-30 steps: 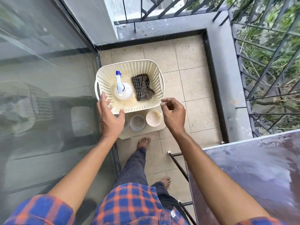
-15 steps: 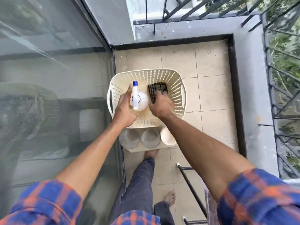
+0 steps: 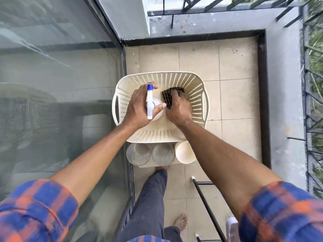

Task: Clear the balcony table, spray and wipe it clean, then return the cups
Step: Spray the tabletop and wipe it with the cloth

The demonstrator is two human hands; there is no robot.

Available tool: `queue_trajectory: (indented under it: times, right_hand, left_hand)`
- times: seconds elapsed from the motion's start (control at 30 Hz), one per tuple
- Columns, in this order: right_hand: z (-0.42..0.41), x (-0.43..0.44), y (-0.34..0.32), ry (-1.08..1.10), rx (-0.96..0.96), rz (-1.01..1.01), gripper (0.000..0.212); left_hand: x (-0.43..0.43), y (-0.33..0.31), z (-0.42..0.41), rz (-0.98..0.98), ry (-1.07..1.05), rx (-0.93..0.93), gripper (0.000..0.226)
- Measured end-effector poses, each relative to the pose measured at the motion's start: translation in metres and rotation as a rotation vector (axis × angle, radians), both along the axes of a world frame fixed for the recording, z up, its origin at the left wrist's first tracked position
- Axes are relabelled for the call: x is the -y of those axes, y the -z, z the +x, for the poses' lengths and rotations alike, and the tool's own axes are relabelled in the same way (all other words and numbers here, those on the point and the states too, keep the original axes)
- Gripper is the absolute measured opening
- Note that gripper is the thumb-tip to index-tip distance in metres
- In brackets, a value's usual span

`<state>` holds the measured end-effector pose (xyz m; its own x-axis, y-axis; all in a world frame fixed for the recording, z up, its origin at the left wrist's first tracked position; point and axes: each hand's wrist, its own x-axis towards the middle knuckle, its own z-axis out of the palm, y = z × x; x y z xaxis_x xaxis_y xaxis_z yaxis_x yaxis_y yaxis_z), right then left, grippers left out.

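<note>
A cream perforated basket [image 3: 195, 88] sits on a low stand below me. Inside it my left hand [image 3: 138, 107] is wrapped around a white spray bottle [image 3: 150, 103] with a blue nozzle. Beside it my right hand [image 3: 178, 109] is closed on a dark checked cloth [image 3: 167, 98] lying in the basket. In front of the basket stand two clear glasses [image 3: 138, 154] [image 3: 163, 154] and a cream cup [image 3: 185, 152] in a row.
A glass sliding door [image 3: 61, 102] runs along the left. Tiled floor [image 3: 236, 102] lies to the right, bounded by a grey ledge and black railing [image 3: 312, 102]. A black table leg [image 3: 208, 208] rises at lower right. My bare feet stand under the stand.
Both hands went from the basket's near rim down into it; the left closed around the spray bottle, the right onto the cloth. My view shifted closer over the basket.
</note>
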<state>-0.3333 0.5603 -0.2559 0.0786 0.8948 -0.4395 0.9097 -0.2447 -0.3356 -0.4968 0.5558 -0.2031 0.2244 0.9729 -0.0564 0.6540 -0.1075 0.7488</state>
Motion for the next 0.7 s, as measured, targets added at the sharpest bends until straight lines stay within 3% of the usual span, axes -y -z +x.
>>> queue_trajectory:
  times: [0.1, 0.2, 0.27, 0.43, 0.57, 0.7]
  right_hand:
    - [0.002, -0.01, -0.003, 0.069, -0.091, -0.046, 0.049]
    - [0.008, -0.017, -0.02, 0.249, -0.267, -0.16, 0.055]
    - [0.012, -0.016, -0.033, 0.335, -0.368, -0.203, 0.049]
    - [0.023, -0.002, -0.081, 0.551, -0.645, -0.201, 0.033]
    - [0.044, 0.017, -0.133, 0.808, -1.091, -0.244, 0.05]
    - [0.086, 0.066, -0.187, 0.913, -1.32, -0.133, 0.061]
  left_hand:
    - [0.006, 0.0, 0.0, -0.009, -0.113, 0.074, 0.051]
    - [0.005, -0.015, 0.0, -0.018, -0.19, 0.134, 0.045]
    - [0.006, -0.029, 0.004, 0.01, -0.241, 0.177, 0.042]
    - [0.007, -0.071, 0.007, 0.066, -0.291, 0.256, 0.048]
    - [0.005, -0.111, 0.015, 0.073, -0.353, 0.354, 0.055]
    - [0.002, -0.157, 0.041, -0.036, -0.317, 0.485, 0.037]
